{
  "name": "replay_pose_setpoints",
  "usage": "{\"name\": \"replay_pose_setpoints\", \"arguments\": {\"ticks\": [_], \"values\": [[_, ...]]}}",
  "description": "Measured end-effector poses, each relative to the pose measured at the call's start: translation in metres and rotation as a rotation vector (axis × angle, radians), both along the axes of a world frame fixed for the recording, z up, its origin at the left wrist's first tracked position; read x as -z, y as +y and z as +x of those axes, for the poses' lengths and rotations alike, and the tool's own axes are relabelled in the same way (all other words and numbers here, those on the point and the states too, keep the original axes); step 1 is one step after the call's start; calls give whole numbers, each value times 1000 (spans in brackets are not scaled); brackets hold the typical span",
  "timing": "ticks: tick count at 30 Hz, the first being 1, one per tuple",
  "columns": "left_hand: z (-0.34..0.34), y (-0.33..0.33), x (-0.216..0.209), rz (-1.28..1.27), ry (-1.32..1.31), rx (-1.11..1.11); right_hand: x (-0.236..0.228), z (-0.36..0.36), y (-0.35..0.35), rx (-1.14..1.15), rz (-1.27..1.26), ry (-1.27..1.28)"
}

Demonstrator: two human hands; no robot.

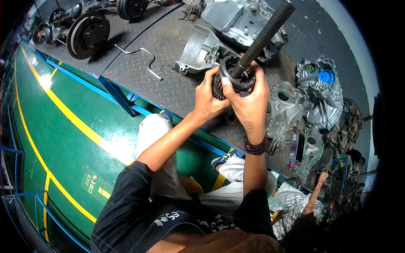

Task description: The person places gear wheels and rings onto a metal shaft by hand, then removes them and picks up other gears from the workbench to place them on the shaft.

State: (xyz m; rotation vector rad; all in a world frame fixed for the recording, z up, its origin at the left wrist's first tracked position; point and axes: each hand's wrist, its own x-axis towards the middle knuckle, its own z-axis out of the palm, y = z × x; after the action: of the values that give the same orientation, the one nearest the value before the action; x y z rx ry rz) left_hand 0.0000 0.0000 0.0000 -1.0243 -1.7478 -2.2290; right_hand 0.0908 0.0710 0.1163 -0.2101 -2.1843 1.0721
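The right hand (252, 96), a beaded bracelet (255, 146) at its wrist, is clamped on a dark toothed ring (244, 85), thumb across the near rim, fingers curled round the right side. The left hand (209, 95) cups the toothed gear (217, 87) on the other side of that ring. Out of the ring, beyond both hands, juts a long splined shaft (266, 37), tilted up and rightward; whether its lower end rests on anything is hidden.

The assembly looks like solid steel: probably heavy, rigid and hard to damage, though perhaps slick if oiled. With so much shaft projecting, it would likely tip away from the fingers. A sound hold would be one palm beneath the gear and the other hand round the shaft just above the ring, keeping skin out of the teeth.

Just below the hands is a small dark ring (230, 119); just beyond the left fingers, an aluminium bell housing (198, 50); farther out, a large transmission case (230, 19).
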Motion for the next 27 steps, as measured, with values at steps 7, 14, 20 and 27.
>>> {"name": "replay_pose_setpoints", "arguments": {"ticks": [7,14,20,27], "values": [[1,-7,-5,26,25,-60,-4,-6,-11,146,305,116],[6,-8,-8,-8,99,-147,-12,-7,-21,208,307,67],[7,-8,-10,14,89,-157,-4,-9,-15,176,368,132],[8,-4,-10,18,100,-159,-1,-7,-8,73,286,139]]}}
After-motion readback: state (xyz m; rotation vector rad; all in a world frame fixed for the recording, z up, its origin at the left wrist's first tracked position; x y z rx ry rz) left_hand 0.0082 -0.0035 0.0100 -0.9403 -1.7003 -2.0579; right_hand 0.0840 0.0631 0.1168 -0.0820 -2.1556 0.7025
